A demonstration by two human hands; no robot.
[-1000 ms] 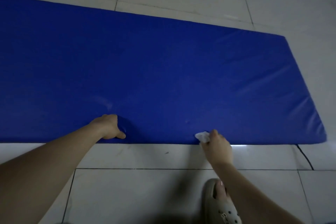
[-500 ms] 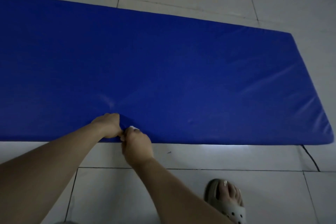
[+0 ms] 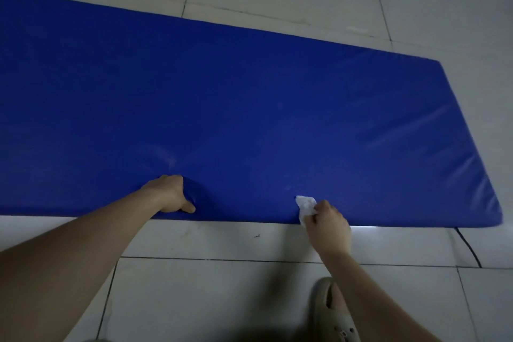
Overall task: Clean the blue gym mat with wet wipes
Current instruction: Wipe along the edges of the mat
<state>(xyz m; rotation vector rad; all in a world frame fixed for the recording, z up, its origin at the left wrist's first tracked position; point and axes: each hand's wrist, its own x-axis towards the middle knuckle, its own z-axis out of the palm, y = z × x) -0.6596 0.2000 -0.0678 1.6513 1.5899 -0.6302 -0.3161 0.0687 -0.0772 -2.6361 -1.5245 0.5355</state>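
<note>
Nearest is a sandalled foot point(image 3: 334, 311) on the tiled floor point(image 3: 222, 300). Right hand point(image 3: 329, 223) pinches a white wipe point(image 3: 305, 204) against the blue gym mat point(image 3: 249, 105)'s near edge, left hand point(image 3: 173, 194) grips that edge too. Mat lies flat beyond.

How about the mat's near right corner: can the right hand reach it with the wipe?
Probably yes: the right hand holds the wipe on the mat's near edge, and nothing lies along that edge between it and the corner.
</note>
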